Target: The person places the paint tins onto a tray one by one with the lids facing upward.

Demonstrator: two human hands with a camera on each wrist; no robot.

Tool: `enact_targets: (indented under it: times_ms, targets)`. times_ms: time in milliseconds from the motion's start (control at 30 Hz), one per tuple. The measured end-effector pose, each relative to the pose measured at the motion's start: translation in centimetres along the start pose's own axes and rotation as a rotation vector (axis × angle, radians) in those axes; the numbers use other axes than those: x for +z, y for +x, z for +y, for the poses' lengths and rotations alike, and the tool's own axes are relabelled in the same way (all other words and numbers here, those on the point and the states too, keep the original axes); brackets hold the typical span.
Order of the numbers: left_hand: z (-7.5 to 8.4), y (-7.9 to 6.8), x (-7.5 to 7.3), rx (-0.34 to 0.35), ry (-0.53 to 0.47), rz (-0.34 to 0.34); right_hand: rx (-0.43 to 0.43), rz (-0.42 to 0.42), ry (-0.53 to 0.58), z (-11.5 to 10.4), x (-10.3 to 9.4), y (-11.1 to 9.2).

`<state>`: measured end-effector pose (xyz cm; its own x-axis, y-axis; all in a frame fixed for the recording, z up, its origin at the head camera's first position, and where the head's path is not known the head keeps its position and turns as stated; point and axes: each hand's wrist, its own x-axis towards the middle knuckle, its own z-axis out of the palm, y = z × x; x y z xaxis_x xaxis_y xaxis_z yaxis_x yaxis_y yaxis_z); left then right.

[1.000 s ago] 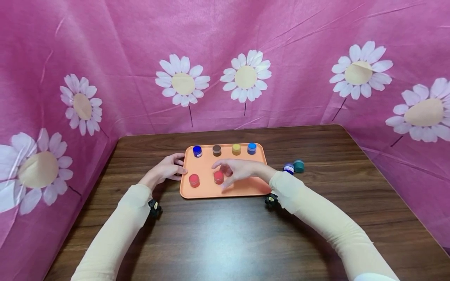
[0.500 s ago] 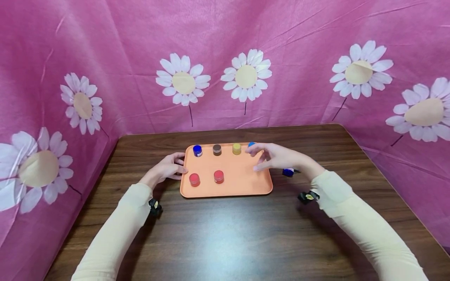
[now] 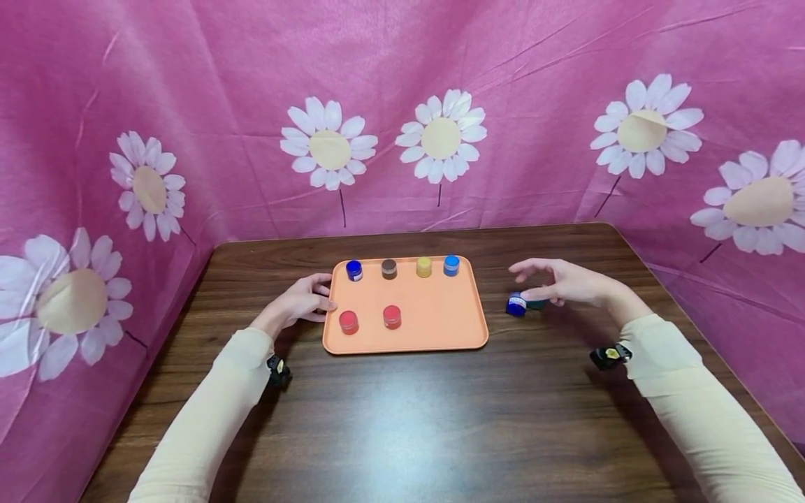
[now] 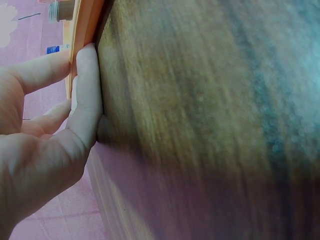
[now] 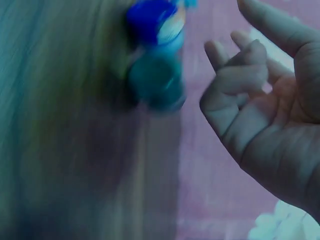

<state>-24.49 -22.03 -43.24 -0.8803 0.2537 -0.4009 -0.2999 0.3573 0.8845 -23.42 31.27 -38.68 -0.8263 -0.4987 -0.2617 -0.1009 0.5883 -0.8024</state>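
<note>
An orange tray (image 3: pixel 440 307) lies on the table with small paint jars on it. Along its far side stand a dark blue jar (image 3: pixel 355 271), a brown jar (image 3: pixel 389 269), a yellow jar (image 3: pixel 424 267) and a light blue jar (image 3: pixel 451 265). Two red jars, one left (image 3: pixel 349 322) and one right (image 3: pixel 393 316), stand nearer. My left hand (image 3: pixel 304 299) touches the tray's left rim with nearly straight fingers. My right hand (image 3: pixel 569 283) hovers, fingers loosely spread, by a dark blue jar (image 3: pixel 516 304) and a green jar (image 5: pixel 157 82), partly hidden in the head view.
A brown wood-grain table (image 3: pixel 402 419) carries everything. Its far edge meets a pink cloth (image 3: pixel 390 56) printed with white daisies, which also hangs at both sides. A black wrist camera (image 3: pixel 610 357) sits under the right wrist.
My right hand has moved right, from above the nearer right red jar, across the tray, to the two jars beside it. My left hand stays at the rim.
</note>
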Motion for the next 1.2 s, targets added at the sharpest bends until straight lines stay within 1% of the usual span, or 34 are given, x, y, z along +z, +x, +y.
enact_targets:
  times_ms: [133, 233, 433, 667, 933, 1200]
  targets:
    - [0.0, 0.1, 0.0, -0.002, 0.005, -0.004, 0.022, -0.039, 0.073, 2.4, -0.4, -0.6]
    - [0.0, 0.1, 0.1, -0.007, 0.005, -0.003, 0.039, -0.039, 0.116, 3.7, -0.4, -0.7]
    - [0.0, 0.1, 0.4, -0.005, -0.005, -0.008, 0.069, -0.034, 0.153, 5.2, -0.3, -0.7]
    - [0.1, -0.1, 0.1, 0.0, 0.014, -0.01, 0.086, -0.041, 0.251, 5.6, 0.4, -0.4]
    - [0.1, -0.4, -0.1, -0.012, 0.022, -0.01, 0.101, -0.03, 0.241, 5.2, 1.1, -0.1]
    - [-0.1, -0.1, 0.1, -0.008, 0.012, -0.006, 0.122, -0.018, 0.25, 5.2, 1.1, -0.2]
